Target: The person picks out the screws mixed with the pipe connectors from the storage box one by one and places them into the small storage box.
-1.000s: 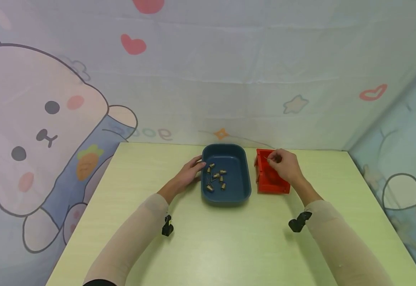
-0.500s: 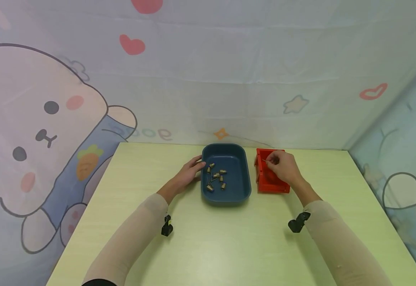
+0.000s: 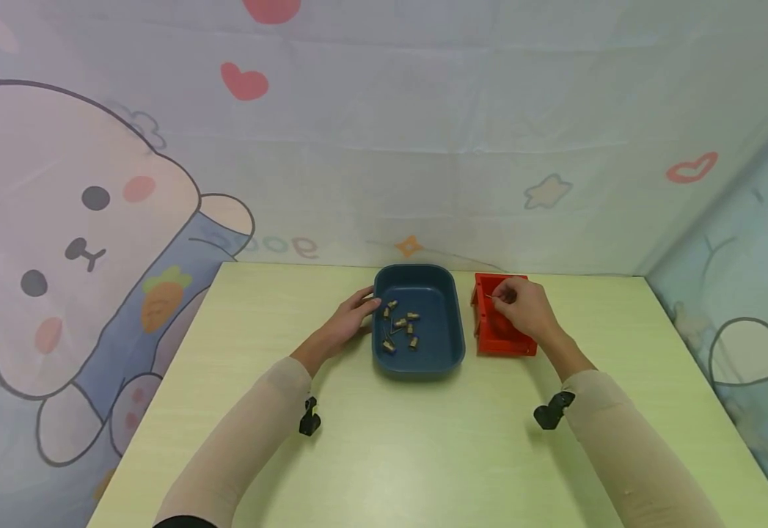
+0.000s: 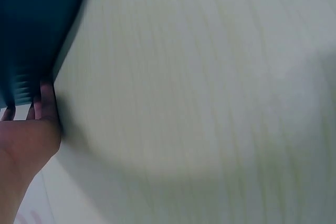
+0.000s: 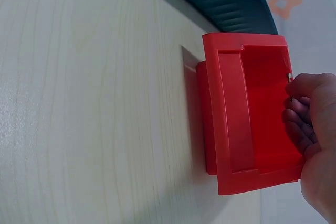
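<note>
My left hand (image 3: pixel 346 321) holds the left side of a dark blue plastic bin (image 3: pixel 448 323), thumb over the rim and fingers against the outer wall. In the left wrist view, the fingertips (image 4: pixel 46 90) meet the bin's ribbed wall. Several small brass fittings (image 3: pixel 400 323) lie loose inside, mostly toward the left. My right hand (image 3: pixel 524 304) is over a red bin (image 3: pixel 483 339) and pinches a small, thin brass-coloured screw (image 5: pixel 290 78) between thumb and forefinger. The other fingers curl loosely, and the hand hides part of the red bin's inside.
Both bins stand side by side near the back edge of a pale wood-grain table (image 3: pixel 384 455), with a narrow gap between them. Right behind the table hangs a printed cloth (image 3: pixel 370 132). Black wrist cameras (image 3: pixel 551 412) stick out below the sleeves.
My right hand has shifted very slightly over the red bin, and the thin screw between its fingers lies more level. The left hand and the blue bin stay in place.
</note>
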Demonstrator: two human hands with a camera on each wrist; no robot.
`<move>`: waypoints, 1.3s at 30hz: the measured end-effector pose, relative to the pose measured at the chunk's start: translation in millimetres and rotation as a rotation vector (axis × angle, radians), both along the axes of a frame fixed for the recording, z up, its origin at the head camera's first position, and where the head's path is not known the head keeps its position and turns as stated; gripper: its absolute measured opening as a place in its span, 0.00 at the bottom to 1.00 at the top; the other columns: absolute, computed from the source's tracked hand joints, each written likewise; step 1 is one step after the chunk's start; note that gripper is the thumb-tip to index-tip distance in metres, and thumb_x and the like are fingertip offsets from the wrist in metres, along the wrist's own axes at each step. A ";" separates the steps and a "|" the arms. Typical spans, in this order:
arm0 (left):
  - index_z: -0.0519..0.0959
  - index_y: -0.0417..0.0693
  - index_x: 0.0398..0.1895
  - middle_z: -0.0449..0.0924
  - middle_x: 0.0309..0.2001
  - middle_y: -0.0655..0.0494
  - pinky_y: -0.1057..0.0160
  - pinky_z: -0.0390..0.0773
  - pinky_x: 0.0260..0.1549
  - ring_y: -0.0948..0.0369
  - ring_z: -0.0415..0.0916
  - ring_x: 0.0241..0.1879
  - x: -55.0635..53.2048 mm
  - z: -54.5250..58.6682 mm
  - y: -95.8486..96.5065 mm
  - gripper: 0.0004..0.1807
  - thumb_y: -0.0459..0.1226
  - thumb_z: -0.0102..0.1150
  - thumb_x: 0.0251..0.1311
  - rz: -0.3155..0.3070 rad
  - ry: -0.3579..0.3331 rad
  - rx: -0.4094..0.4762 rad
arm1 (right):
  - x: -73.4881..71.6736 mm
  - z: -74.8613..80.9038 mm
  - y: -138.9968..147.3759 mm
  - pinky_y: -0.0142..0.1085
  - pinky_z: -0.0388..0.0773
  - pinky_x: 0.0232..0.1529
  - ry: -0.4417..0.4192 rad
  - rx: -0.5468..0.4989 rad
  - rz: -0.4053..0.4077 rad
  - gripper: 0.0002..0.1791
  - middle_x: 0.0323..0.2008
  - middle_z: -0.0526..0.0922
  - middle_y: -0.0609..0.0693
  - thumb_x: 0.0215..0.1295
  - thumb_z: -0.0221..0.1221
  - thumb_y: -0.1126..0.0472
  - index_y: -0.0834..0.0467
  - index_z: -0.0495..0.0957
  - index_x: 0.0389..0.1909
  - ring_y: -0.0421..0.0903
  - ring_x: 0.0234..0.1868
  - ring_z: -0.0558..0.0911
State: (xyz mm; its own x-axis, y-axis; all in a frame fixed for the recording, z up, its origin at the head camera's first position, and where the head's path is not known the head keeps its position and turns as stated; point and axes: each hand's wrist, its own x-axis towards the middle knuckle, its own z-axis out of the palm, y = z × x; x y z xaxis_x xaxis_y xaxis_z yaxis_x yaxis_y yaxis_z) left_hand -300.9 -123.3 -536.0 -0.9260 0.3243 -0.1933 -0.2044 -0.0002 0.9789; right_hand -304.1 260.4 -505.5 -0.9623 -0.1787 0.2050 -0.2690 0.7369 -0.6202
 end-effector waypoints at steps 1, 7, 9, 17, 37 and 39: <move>0.57 0.51 0.85 0.60 0.80 0.43 0.45 0.72 0.73 0.47 0.67 0.75 0.2 0.5 0.4 0.33 0.44 0.51 0.83 0.003 -0.002 0.001 | 0.2 0.5 -0.1 0.46 0.83 0.46 -0.001 0.002 -0.001 0.03 0.38 0.85 0.58 0.72 0.64 0.68 0.64 0.83 0.42 0.55 0.40 0.82; 0.58 0.51 0.85 0.60 0.80 0.43 0.45 0.72 0.72 0.46 0.67 0.75 0.4 -0.1 1.2 0.32 0.43 0.51 0.83 0.010 0.003 -0.001 | 0.7 1.2 -0.1 0.46 0.83 0.45 -0.011 0.003 -0.005 0.04 0.38 0.85 0.58 0.73 0.63 0.67 0.64 0.83 0.42 0.55 0.40 0.81; 0.58 0.51 0.85 0.60 0.80 0.43 0.45 0.72 0.72 0.46 0.66 0.75 0.2 -0.6 1.0 0.32 0.44 0.52 0.83 0.009 0.004 -0.004 | 0.7 1.3 -0.1 0.45 0.82 0.45 -0.012 0.004 -0.007 0.03 0.38 0.85 0.58 0.72 0.63 0.67 0.64 0.83 0.42 0.55 0.40 0.81; 0.58 0.50 0.85 0.60 0.80 0.42 0.45 0.72 0.72 0.46 0.67 0.75 0.7 0.0 1.2 0.32 0.43 0.51 0.83 0.013 0.008 -0.009 | 0.0 0.7 -0.3 0.46 0.83 0.46 -0.007 0.007 -0.005 0.04 0.38 0.85 0.58 0.72 0.64 0.67 0.64 0.83 0.42 0.55 0.40 0.81; 0.57 0.49 0.85 0.61 0.80 0.42 0.45 0.72 0.72 0.47 0.67 0.75 0.6 -3.0 1.3 0.33 0.44 0.51 0.83 0.012 0.014 -0.003 | -0.9 -0.2 -0.3 0.46 0.82 0.45 -0.004 -0.020 0.005 0.04 0.37 0.85 0.58 0.72 0.64 0.67 0.64 0.83 0.42 0.55 0.40 0.82; 0.57 0.49 0.85 0.61 0.80 0.42 0.45 0.72 0.72 0.47 0.67 0.75 0.8 -2.3 2.0 0.33 0.44 0.51 0.83 0.013 0.019 -0.003 | -0.9 1.7 -0.3 0.46 0.82 0.46 -0.008 -0.025 0.008 0.04 0.37 0.85 0.58 0.72 0.64 0.67 0.64 0.83 0.42 0.55 0.41 0.81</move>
